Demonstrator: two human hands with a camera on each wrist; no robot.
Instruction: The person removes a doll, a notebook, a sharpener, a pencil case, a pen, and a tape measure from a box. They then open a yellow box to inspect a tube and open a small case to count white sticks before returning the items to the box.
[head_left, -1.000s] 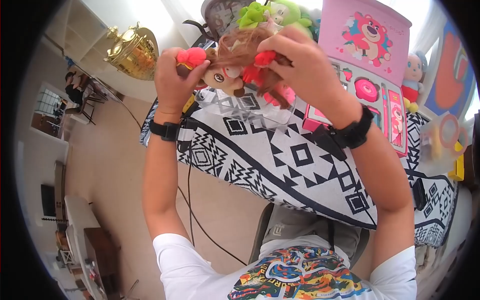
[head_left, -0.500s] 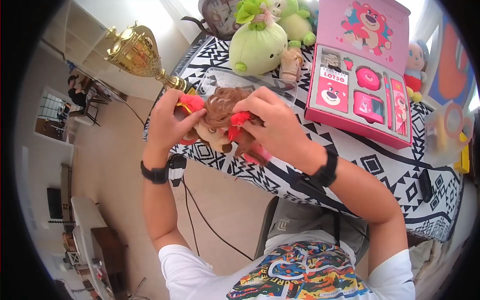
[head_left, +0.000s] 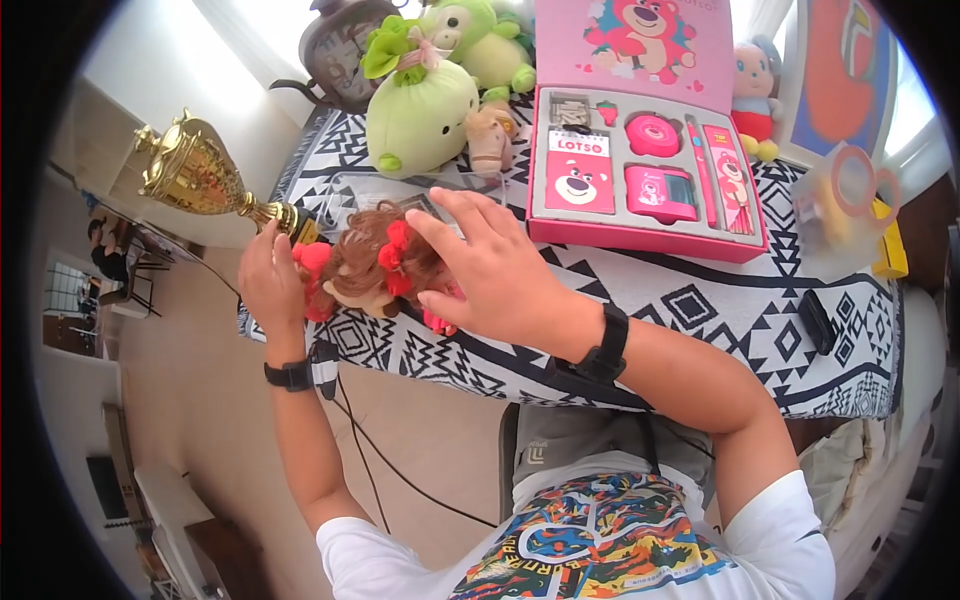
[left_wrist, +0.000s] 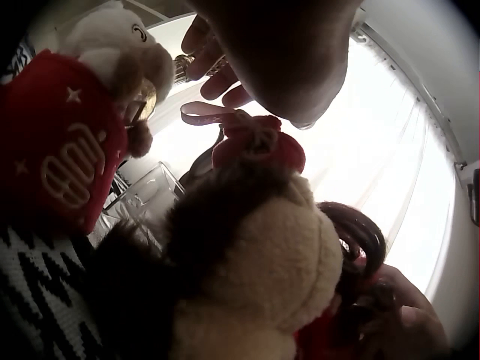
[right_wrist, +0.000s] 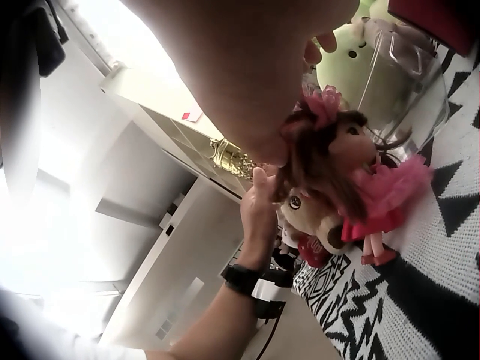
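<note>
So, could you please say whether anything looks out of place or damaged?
Nothing clearly stands out: I see no spill, no damage shows on the brown-haired doll, and the open pink box looks neatly filled. The gold trophy leans in the head view, but the wide lens may explain that.

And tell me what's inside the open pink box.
A grey insert holds, among other things, a bear booklet, a strawberry, a round pink item, a boxy pink item and slim pink pieces. The insert hides anything beneath.
</note>
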